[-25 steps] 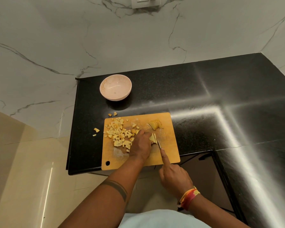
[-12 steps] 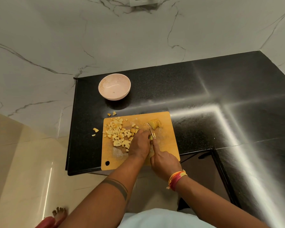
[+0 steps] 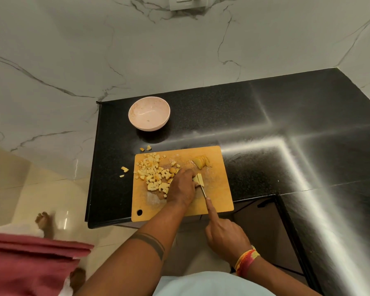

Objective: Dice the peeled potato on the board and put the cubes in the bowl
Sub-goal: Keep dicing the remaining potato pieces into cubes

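An orange cutting board (image 3: 219, 195) lies at the counter's front edge. A pile of potato cubes (image 3: 155, 175) covers its left half. My left hand (image 3: 183, 185) presses down on potato strips (image 3: 198, 179) in the board's middle. My right hand (image 3: 224, 232) grips a knife (image 3: 203, 191), index finger stretched along the blade's back, the tip at the strips. A stack of potato slices (image 3: 201, 161) sits at the board's far edge. The pink bowl (image 3: 149, 113) stands behind the board to the left, with no cubes in it.
A few stray potato bits (image 3: 124, 169) lie on the black counter (image 3: 265, 124) left of and behind the board. Another person's bare foot (image 3: 43, 221) and red cloth (image 3: 26, 265) show on the floor at left. A marble wall rises behind.
My right hand has drawn back toward me with the knife, blade sliding out of the strips. Another person in red has come into view at lower left.
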Motion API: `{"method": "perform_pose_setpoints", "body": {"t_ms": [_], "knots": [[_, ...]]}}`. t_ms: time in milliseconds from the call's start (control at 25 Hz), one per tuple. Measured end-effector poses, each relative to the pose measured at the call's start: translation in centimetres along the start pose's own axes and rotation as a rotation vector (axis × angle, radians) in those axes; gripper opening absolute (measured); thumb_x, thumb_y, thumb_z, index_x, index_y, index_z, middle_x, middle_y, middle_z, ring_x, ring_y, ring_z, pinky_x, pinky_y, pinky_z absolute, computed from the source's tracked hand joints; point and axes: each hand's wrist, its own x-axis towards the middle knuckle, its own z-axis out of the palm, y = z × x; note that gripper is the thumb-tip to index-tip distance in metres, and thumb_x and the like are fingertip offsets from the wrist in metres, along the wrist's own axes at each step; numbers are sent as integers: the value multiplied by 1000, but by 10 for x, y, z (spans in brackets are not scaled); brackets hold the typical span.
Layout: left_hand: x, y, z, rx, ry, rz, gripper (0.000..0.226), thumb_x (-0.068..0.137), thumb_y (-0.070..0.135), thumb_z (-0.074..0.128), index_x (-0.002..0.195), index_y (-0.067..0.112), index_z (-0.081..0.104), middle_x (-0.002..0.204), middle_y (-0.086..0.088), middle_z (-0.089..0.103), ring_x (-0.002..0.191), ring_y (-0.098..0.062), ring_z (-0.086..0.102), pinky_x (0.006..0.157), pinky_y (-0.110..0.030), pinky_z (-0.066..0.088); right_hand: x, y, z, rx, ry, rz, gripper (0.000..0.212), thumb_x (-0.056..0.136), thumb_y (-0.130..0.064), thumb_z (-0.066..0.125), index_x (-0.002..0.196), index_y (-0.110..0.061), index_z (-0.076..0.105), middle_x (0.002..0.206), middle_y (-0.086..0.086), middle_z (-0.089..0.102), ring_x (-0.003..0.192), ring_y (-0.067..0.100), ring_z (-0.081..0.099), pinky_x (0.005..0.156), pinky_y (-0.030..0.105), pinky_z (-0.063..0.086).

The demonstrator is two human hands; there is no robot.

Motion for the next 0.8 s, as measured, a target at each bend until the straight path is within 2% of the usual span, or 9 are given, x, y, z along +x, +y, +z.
{"method": "perform_pose_setpoints", "body": {"t_ms": [160,440,680,800], "knots": [[0,-2,0,-11,7,-17,21,95,13,67,116,15,69,113,-5,64,103,-24,59,86,-38,52,17,-9,-11,47,56,17,79,100,-30,36,160,-31,-15,73,1,59,58,22,54,58,39,46],[-1,-1,-2,-12,15,-25,19,95,10,64,112,16,70,110,-3,64,99,-21,58,83,-37,53,43,-25,-21,16,39,10,73,101,-30,34,162,-28,-5,76,3,54,58,21,47,56,36,37],[0,1,0,3,18,-48,16,96,11,60,109,14,68,108,-5,63,98,-24,59,83,-40,54,39,-21,-15,-13,15,-8,73,104,-32,32,161,-28,-13,77,5,55,57,22,47,55,35,36],[2,0,1,1,11,-46,14,96,13,63,109,12,68,108,-6,62,100,-25,58,82,-39,52,19,-11,-7,-32,1,-15,79,102,-31,35,160,-28,-19,75,3,56,54,20,47,49,34,35]]}}
